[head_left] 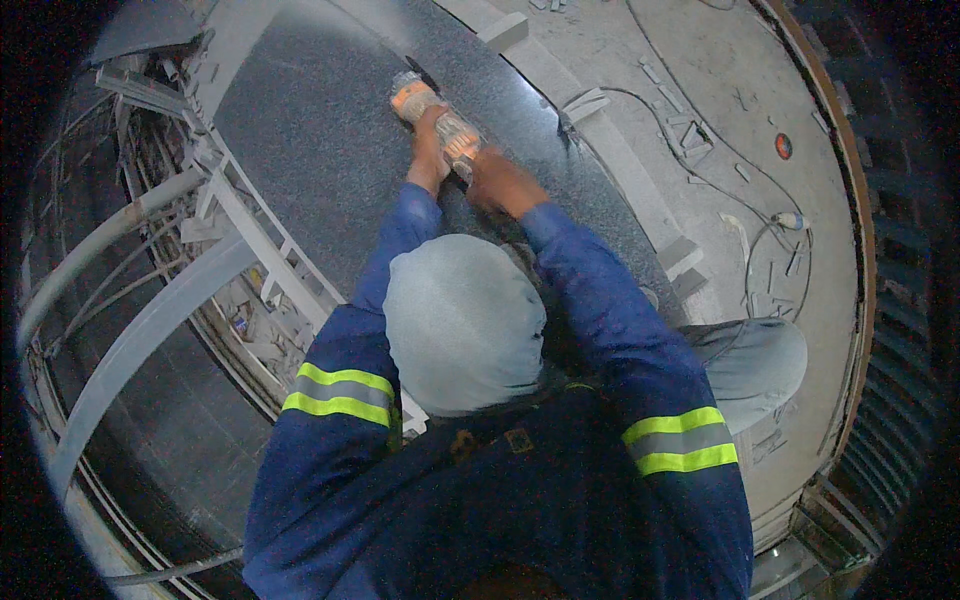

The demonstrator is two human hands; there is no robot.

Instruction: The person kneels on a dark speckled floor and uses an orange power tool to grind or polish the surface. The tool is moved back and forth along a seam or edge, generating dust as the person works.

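My left hand (428, 152) is closed around the front of an orange, dust-coated angle grinder (411, 98). My right hand (503, 184), slightly blurred, grips the rear of its body. The dark edge of the cutting disc (424, 72) shows beside the grinder's head, against a dark grey speckled stone slab (300, 130). From the disc a pale plume of dust (365, 28) streams toward the top left. My bent knee (465, 320) in grey trousers is close below both hands.
Offcut strips (262, 225) and metal framing lie left of the slab, near a curved pipe (150, 340). Stone blocks (680, 256) sit along its right edge. On the dusty floor at right are a power cable with a connector (790, 221), a red disc (783, 146) and scattered fragments.
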